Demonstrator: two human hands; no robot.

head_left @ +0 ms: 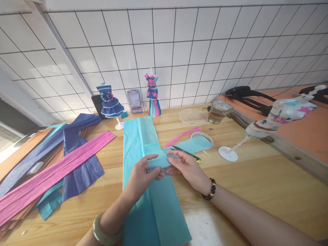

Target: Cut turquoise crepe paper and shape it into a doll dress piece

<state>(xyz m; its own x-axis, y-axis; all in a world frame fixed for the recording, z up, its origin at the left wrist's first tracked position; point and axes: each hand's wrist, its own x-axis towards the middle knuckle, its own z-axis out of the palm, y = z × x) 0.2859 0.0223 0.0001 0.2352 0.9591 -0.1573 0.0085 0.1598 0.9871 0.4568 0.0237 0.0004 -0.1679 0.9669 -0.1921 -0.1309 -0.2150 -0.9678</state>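
Between my two hands is a small light-blue piece of crepe paper (pixel 159 160), held up over a long turquoise crepe paper strip (pixel 164 205). My left hand (pixel 143 174) grips its left and lower edge with thumb and fingers. On the other side, my right hand (pixel 184 167) pinches its right edge. Scissors (pixel 182 150) with dark blades lie just behind my right hand, on a light-blue paper strip (pixel 197 145). A roll of tape (pixel 210 137) lies around that strip's far end.
Pink (pixel 77 155) and navy crepe paper (pixel 82 174) are heaped at left. Small dress forms stand at the back, one in a navy dress (pixel 111 106), another in a striped dress (pixel 154 99). A floral dress form (pixel 276 119) stands right, near a glass cup (pixel 219 112).
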